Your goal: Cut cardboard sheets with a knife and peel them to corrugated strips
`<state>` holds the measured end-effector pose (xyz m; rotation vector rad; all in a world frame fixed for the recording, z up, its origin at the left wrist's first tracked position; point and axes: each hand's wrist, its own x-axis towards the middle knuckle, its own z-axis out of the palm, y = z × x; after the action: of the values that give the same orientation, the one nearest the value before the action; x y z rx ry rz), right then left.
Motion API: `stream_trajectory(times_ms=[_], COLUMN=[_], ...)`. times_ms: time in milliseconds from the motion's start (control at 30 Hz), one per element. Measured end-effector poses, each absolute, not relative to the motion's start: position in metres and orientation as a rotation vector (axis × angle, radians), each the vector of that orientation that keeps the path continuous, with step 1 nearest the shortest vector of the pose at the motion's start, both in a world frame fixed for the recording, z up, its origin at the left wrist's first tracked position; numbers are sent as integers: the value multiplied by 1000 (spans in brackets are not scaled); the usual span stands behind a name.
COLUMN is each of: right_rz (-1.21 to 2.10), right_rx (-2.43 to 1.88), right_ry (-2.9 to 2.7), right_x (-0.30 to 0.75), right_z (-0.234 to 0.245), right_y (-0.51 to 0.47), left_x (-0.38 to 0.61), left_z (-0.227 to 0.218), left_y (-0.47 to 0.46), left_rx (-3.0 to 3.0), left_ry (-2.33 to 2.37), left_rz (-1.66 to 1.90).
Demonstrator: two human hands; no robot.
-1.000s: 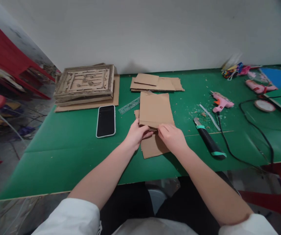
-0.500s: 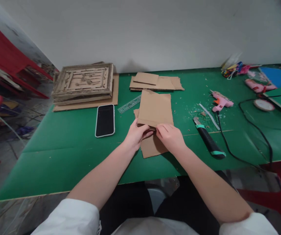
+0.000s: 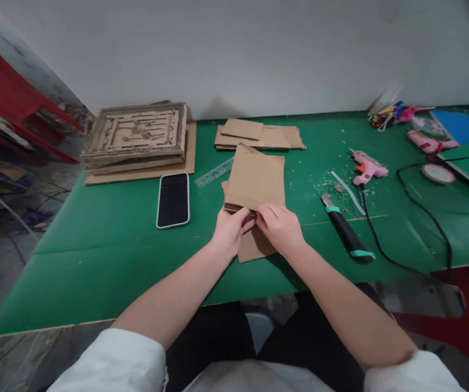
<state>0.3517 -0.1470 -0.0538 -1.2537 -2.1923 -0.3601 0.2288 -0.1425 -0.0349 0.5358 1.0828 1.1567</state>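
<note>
A folded piece of cardboard (image 3: 257,177) is held just above the middle of the table, its near edge bent into layers. My left hand (image 3: 231,228) grips that edge at its left, thumb and fingers closed on it. My right hand (image 3: 278,224) pinches the same edge on the right, fingertips close to the left hand's. Beneath the hands lies another cardboard sheet (image 3: 254,249), partly covered by them and by the folded piece. A clear ruler (image 3: 215,172) lies to the left, its right end hidden behind the cardboard.
On the green table (image 3: 116,277) a phone (image 3: 173,200) lies left. Stacked cardboard panels (image 3: 136,133) stand back left, cardboard pieces (image 3: 259,136) behind. To the right are a utility knife (image 3: 347,228), a glue stick (image 3: 347,192), a pink glue gun (image 3: 368,167) with its cord, and tape (image 3: 438,173).
The folded cardboard has tilted slightly and moved a little left with both hands, and more of its layered near edge shows on the left. Both hands keep their hold.
</note>
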Motion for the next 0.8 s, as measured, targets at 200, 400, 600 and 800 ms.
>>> stream_trajectory(times_ms=[200, 400, 600, 800], right_rz=[-312, -235, -178, -219], right_rx=[-1257, -1256, -1205, -1201], right_ry=[-2201, -2207, -2210, -2219], right_x=[350, 349, 358, 361], right_z=[-55, -52, -52, -55], right_y=[-148, -147, -144, -143], left_x=[232, 230, 222, 220], left_z=[-37, -40, -36, -31], left_y=[-144, -141, -135, -136], left_rx=[520, 517, 506, 509], left_ry=[1051, 1020, 1047, 1054], left_rz=[1139, 1154, 1162, 1178])
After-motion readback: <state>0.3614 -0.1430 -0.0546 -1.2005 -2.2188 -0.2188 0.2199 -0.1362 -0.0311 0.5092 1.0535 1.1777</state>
